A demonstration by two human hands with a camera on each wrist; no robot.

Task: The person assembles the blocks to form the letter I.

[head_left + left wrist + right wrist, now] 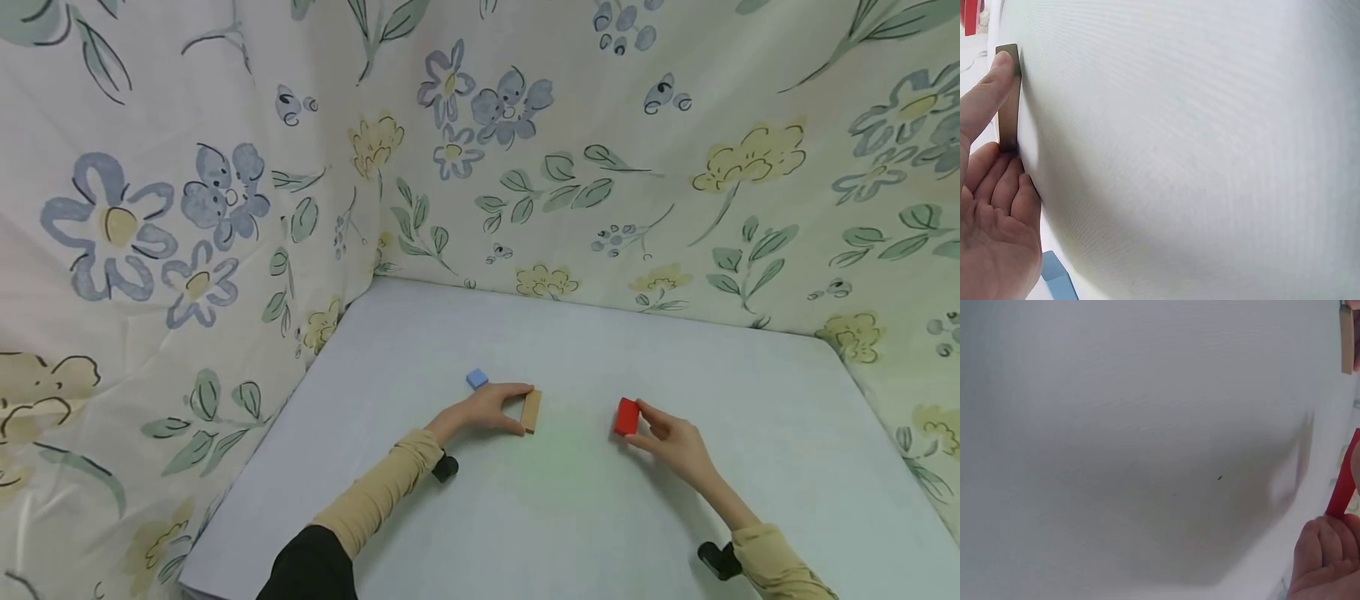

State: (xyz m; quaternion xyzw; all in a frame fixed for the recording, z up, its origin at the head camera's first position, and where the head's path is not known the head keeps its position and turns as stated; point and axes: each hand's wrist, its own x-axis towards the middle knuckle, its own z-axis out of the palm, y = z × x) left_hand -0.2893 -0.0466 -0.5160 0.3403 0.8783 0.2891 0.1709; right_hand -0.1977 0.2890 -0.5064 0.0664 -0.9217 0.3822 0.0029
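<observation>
My left hand [483, 407] grips a flat, natural-wood block [532, 412] by its two ends, thumb at the near end and fingers at the far one. In the left wrist view this wooden block [1009, 119] is low against the white surface. To the right, my right hand [678, 446] pinches a red rectangular block [627, 417] between thumb and fingertips. The right wrist view catches the red block [1343, 481] at its right edge, above the surface, with a shadow beneath. A small blue block [477, 378] lies just behind my left hand.
A white tabletop [585, 517] spreads under both arms. Floral cloth [570, 192] hangs behind it and along the left side. Black wrist cameras [446, 467] are strapped beneath the tan sleeves [390, 487].
</observation>
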